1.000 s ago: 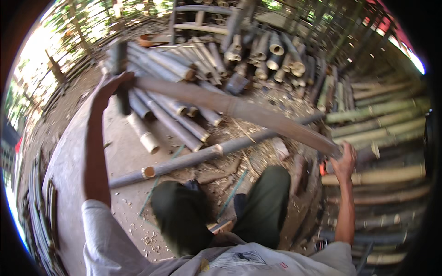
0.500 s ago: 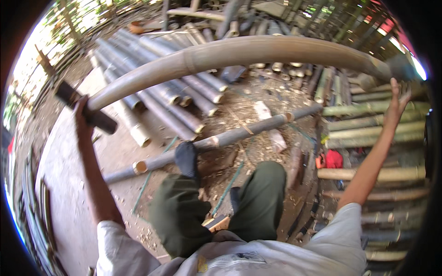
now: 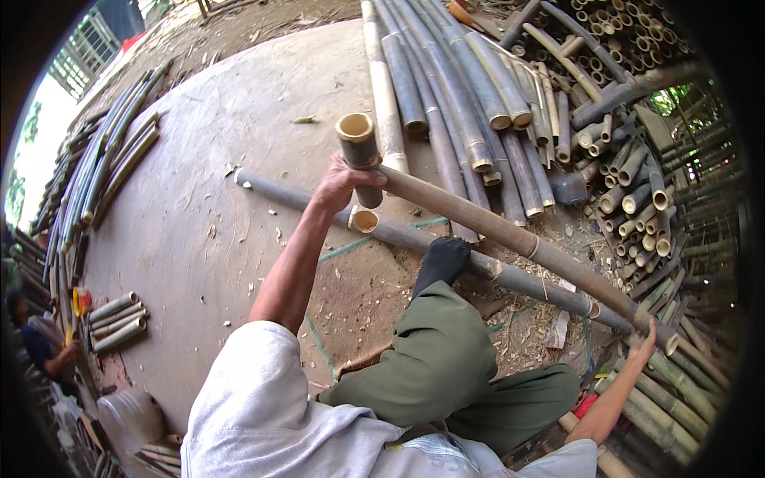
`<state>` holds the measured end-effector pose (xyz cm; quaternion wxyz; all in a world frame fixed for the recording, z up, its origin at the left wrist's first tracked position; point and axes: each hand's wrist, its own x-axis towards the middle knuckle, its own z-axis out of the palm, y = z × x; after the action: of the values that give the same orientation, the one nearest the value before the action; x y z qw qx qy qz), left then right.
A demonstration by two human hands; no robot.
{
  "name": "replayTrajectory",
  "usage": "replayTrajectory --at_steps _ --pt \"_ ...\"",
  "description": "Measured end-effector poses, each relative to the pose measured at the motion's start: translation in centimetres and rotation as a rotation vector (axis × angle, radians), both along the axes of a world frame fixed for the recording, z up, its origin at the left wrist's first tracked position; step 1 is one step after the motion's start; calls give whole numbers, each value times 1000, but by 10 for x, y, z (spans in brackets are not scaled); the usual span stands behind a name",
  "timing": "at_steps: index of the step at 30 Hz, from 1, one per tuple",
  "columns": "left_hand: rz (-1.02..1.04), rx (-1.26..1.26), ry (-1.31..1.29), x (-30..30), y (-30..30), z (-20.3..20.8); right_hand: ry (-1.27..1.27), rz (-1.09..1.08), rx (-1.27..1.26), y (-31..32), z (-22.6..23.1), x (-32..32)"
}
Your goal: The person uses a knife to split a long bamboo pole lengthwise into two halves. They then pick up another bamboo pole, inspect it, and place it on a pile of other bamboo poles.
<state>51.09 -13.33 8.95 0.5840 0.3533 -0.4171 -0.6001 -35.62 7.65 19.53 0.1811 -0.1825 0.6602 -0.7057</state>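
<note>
My left hand [image 3: 341, 185] is closed round the joint where a short dark bamboo piece [image 3: 358, 147] crosses the end of a long brown bamboo pole [image 3: 494, 227]. The short piece stands upright, its hollow pale end facing up. From there the pole slants down to the right, where my right hand [image 3: 639, 346] holds its far end from below, fingertips against the bamboo. Beneath it lies a grey bamboo pole [image 3: 295, 195] with round cut holes in its upper side. My dark-socked foot [image 3: 442, 261] rests against that lower pole.
Long dark bamboo poles [image 3: 442, 88] lie ahead, with stacked cut lengths [image 3: 633, 179] to the right. Thin poles [image 3: 103, 171] and a short bundle [image 3: 118, 321] lie left, near another person's arm [image 3: 64, 358] and a whitish container [image 3: 131, 418]. Wood chips [image 3: 530, 319] litter the floor.
The view has swung to the left. The held pole has gone from an arch across the front to a slant down to the right, and the short piece now stands upright.
</note>
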Motion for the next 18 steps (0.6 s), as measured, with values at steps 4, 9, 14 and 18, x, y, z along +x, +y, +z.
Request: replayTrajectory --at_steps 4,9,14,18 --pt "-33 88 -21 -2 17 -27 -179 72 30 20 -34 6" --pt "-4 115 -66 -5 30 -46 -237 -72 43 11 -63 16" --pt "-17 58 -99 -13 29 -50 -266 -150 40 21 -96 -18" --pt "4 75 -129 -13 38 -48 -281 -49 90 24 -116 -32"
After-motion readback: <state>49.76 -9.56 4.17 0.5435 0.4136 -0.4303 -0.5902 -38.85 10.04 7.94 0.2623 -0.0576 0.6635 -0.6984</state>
